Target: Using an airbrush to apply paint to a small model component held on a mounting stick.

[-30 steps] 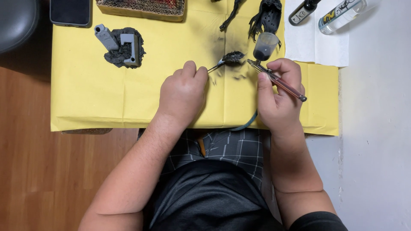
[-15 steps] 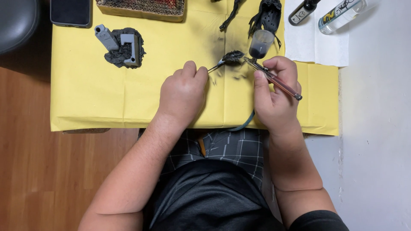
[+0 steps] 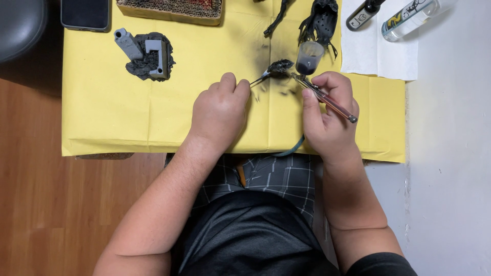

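My left hand (image 3: 221, 113) is closed around a thin stick that carries a small dark painted piece (image 3: 280, 66) at its far end. My right hand (image 3: 327, 115) grips an airbrush (image 3: 327, 100) whose nozzle points at that piece from the right, almost touching it. A clear cup with dark paint (image 3: 309, 56) sits on top of the airbrush. A teal hose (image 3: 291, 150) runs from under my right hand toward my lap. All this is above a yellow paper sheet (image 3: 112, 117) that is smudged black around the piece.
A grey model on a dark rocky base (image 3: 147, 55) stands at the left of the sheet. A cardboard box edge (image 3: 171, 9) and a phone (image 3: 85, 13) lie at the back. Black painted pieces (image 3: 320, 19), a white paper towel (image 3: 373, 51) and two small bottles (image 3: 409, 18) are at the back right.
Both hands have stayed nearly in place. The airbrush nozzle has edged a little closer to the dark piece on the stick.
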